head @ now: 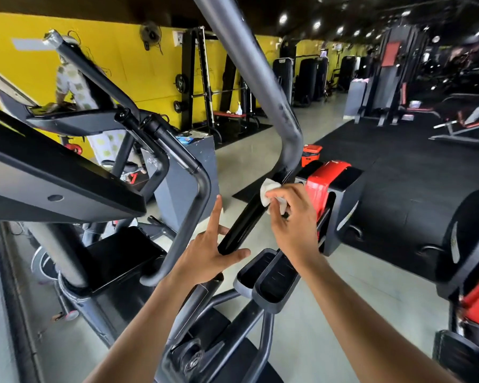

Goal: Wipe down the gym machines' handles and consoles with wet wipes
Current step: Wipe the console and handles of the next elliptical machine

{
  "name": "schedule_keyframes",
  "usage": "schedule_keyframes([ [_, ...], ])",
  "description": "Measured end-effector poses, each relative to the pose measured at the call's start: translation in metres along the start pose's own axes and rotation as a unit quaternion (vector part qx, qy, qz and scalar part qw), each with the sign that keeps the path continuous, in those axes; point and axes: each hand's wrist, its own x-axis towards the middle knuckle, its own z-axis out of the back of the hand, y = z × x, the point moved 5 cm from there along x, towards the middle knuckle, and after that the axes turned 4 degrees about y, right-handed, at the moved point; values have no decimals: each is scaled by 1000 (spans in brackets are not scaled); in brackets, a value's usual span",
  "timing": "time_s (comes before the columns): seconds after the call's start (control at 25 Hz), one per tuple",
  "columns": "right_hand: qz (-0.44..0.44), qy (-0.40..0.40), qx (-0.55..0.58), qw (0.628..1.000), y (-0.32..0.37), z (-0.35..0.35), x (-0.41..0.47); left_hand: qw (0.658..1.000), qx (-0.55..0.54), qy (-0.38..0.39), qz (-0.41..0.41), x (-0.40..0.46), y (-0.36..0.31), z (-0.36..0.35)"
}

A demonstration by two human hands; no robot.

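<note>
A glossy black handle grip [242, 225] runs down from a grey swing arm [256, 78] of an elliptical machine at the middle of the view. My right hand [293, 217] holds a white wet wipe [268, 193] against the upper end of the grip, fingers curled over the wipe. My left hand [208, 250] is at the grip's lower end, thumb under it and index finger pointing up, fingers straight. The machine's black console [53, 172] slopes across the left. A fixed dark handlebar [197, 200] curves down beside my left hand.
Black foot pedals [268, 280] lie below my hands. A red and black machine housing [332, 194] stands right behind my right hand. A person in a patterned top [72, 84] stands at the far left by the yellow wall. Black floor mats and weight machines fill the right.
</note>
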Motion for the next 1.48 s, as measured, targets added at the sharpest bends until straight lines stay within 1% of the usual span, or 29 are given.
schedule_keyframes([
  [0.16, -42, -51, 58, 996, -15, 14, 30, 1000, 16, -18, 10, -2, -3, -4],
  [0.28, -18, -63, 55, 996, -18, 29, 55, 999, 26, -27, 20, -4, 0, -7],
  [0.36, -21, -76, 76, 994, -22, 31, 55, 999, 22, -27, 16, -3, 1, -7],
  [0.4, -37, -87, 98, 991, -26, 29, 52, 999, 24, -26, 12, -3, 1, -7],
  [0.44, -72, -101, 151, 981, -33, 25, 48, 999, 29, -27, 10, -4, 2, -7],
  [0.48, -127, -114, 243, 955, -40, 17, 43, 999, 30, -29, 9, -5, 1, -7],
  [0.52, -192, -118, 366, 903, -45, 6, 38, 999, 27, -33, 9, -6, 0, -6],
  [0.56, -253, -115, 475, 835, -46, -5, 34, 999, 23, -38, 8, -6, -1, -5],
  [0.6, -288, -108, 555, 773, -45, -13, 33, 999, 20, -44, 10, -8, -1, -4],
  [0.64, -299, -100, 595, 740, -45, -17, 35, 998, 21, -50, 11, -10, -2, -3],
  [0.68, -297, -94, 617, 723, -45, -19, 38, 998, 28, -55, 13, -13, -1, -2],
  [0.84, -271, -85, 646, 709, -42, -20, 44, 993, 104, -53, 10, -32, -2, -6],
  [0.96, -251, -67, 648, 716, -42, -26, 37, 990, 138, -26, 24, -39, 1, -9],
  [1.04, -255, -49, 639, 724, -42, -33, 25, 990, 137, -26, 16, -43, 9, -11],
  [1.2, -278, -7, 600, 750, -33, -54, -16, 994, 80, -69, -12, -63, 29, -13],
  [1.32, -314, 49, 576, 753, -33, -79, -53, 994, 60, -89, 21, -80, 39, -12],
  [1.48, -360, 147, 539, 747, -19, -110, -97, 989, 89, -92, 79, -96, 53, -15],
])
